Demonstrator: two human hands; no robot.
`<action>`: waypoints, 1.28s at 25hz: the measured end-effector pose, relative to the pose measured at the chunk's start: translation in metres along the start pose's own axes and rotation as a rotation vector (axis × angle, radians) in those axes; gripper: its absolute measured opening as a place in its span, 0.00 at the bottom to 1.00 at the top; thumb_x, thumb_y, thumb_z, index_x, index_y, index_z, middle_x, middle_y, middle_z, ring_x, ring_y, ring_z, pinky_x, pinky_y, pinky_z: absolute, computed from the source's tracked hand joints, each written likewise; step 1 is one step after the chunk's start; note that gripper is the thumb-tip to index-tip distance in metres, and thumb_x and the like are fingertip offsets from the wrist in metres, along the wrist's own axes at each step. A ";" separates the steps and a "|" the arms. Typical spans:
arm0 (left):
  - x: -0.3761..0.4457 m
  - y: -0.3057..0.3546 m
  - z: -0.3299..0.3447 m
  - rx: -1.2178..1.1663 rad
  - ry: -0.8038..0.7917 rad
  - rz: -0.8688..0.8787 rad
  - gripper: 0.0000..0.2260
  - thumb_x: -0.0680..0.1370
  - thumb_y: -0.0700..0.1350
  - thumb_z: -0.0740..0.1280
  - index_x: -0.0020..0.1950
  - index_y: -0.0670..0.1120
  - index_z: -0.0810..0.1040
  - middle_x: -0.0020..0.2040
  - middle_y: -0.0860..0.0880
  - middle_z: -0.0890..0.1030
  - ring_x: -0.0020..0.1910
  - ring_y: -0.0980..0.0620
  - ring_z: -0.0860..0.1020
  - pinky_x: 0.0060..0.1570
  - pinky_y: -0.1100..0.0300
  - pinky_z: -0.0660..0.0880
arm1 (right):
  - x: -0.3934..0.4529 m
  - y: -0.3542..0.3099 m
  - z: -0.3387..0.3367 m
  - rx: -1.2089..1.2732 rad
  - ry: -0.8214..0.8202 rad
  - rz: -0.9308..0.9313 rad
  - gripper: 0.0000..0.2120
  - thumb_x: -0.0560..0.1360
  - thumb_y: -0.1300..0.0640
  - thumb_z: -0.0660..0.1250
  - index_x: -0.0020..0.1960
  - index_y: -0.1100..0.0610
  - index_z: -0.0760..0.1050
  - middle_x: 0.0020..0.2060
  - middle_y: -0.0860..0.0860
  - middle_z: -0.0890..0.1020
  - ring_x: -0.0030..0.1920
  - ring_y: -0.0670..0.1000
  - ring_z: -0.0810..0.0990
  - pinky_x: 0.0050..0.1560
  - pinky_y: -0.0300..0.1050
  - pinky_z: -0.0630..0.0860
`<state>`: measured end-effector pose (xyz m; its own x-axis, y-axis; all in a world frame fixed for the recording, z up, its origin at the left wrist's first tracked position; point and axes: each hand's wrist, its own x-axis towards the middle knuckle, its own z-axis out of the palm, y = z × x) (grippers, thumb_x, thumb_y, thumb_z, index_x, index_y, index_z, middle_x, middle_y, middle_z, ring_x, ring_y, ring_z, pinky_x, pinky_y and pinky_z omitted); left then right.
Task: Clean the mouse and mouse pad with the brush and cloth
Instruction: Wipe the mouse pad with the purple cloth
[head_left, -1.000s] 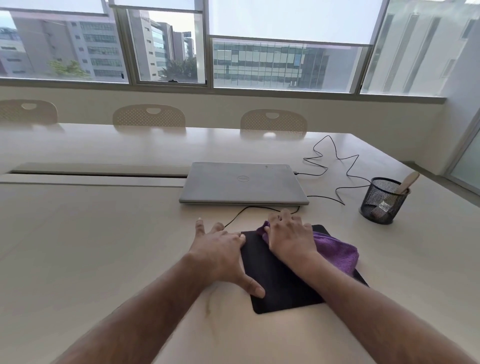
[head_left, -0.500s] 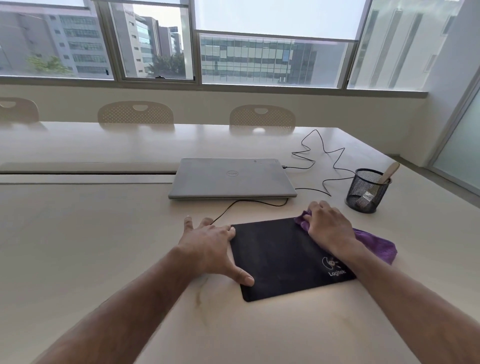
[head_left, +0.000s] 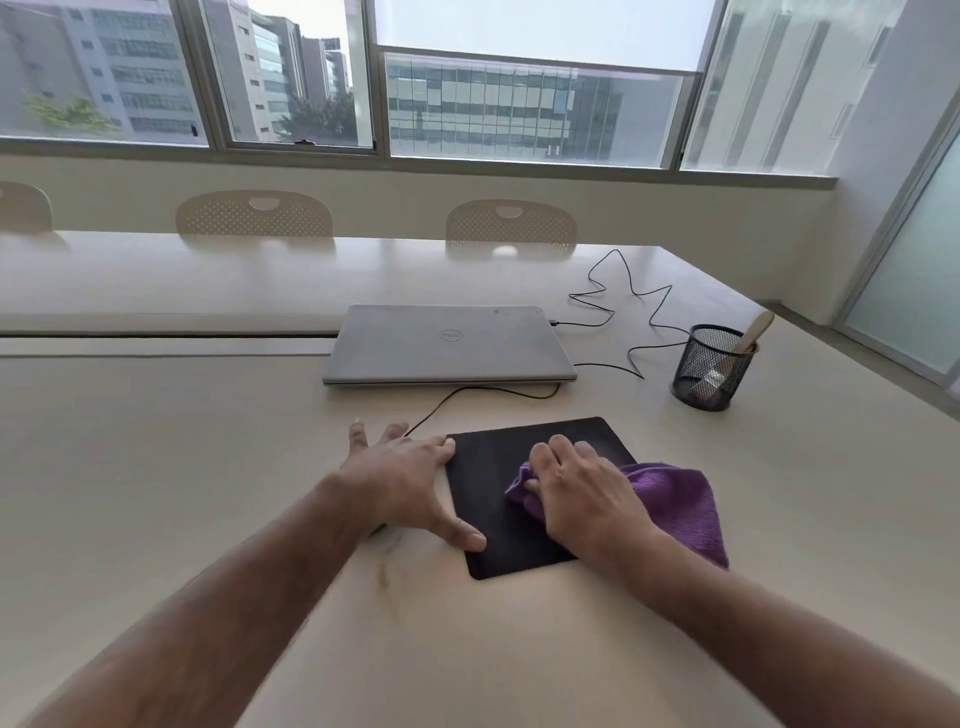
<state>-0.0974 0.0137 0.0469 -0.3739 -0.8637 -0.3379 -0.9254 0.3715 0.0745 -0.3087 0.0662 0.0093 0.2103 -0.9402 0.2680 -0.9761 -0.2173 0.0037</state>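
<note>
A black mouse pad (head_left: 485, 467) lies on the table in front of me. My right hand (head_left: 582, 493) presses a bunched purple cloth (head_left: 675, 504) onto the middle and right part of the pad. My left hand (head_left: 405, 478) rests flat at the pad's left edge, fingers spread, thumb on the pad. A black cable (head_left: 467, 392) runs from the laptop under my left hand; the mouse itself is hidden. The brush (head_left: 756, 327) with a wooden handle stands in a black mesh cup (head_left: 727, 379) at the right.
A closed grey laptop (head_left: 447, 345) sits just behind the pad, with a second thin cable (head_left: 623, 291) looping to its right. Chair backs (head_left: 254, 218) line the table's far side under the windows. The table's right edge runs close past the mesh cup.
My right hand has slid the cloth from the pad's far right corner back toward its middle, covering the logo. My left hand has stayed at the left edge.
</note>
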 end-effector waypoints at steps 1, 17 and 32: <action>0.000 -0.001 0.000 -0.003 -0.001 0.000 0.59 0.58 0.79 0.68 0.82 0.55 0.52 0.81 0.59 0.53 0.81 0.46 0.42 0.71 0.30 0.34 | -0.005 0.013 -0.002 -0.008 -0.003 0.037 0.14 0.80 0.47 0.60 0.59 0.57 0.70 0.54 0.54 0.74 0.52 0.56 0.75 0.49 0.52 0.74; 0.004 -0.035 0.006 -0.102 0.107 0.123 0.24 0.84 0.46 0.56 0.74 0.71 0.61 0.80 0.65 0.54 0.80 0.53 0.49 0.75 0.38 0.45 | 0.024 -0.047 -0.020 0.422 0.063 -0.179 0.09 0.77 0.51 0.65 0.51 0.57 0.77 0.47 0.53 0.79 0.47 0.56 0.78 0.49 0.51 0.76; 0.018 -0.030 -0.023 -0.107 0.027 0.109 0.28 0.80 0.39 0.57 0.67 0.71 0.74 0.72 0.68 0.69 0.76 0.58 0.60 0.75 0.41 0.51 | 0.018 -0.110 -0.002 0.510 -0.083 -0.410 0.09 0.77 0.59 0.66 0.53 0.56 0.84 0.50 0.54 0.82 0.52 0.55 0.77 0.57 0.40 0.69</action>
<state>-0.0773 -0.0208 0.0604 -0.4730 -0.8296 -0.2967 -0.8798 0.4269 0.2091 -0.1979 0.0739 0.0157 0.5832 -0.7672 0.2672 -0.6718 -0.6403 -0.3723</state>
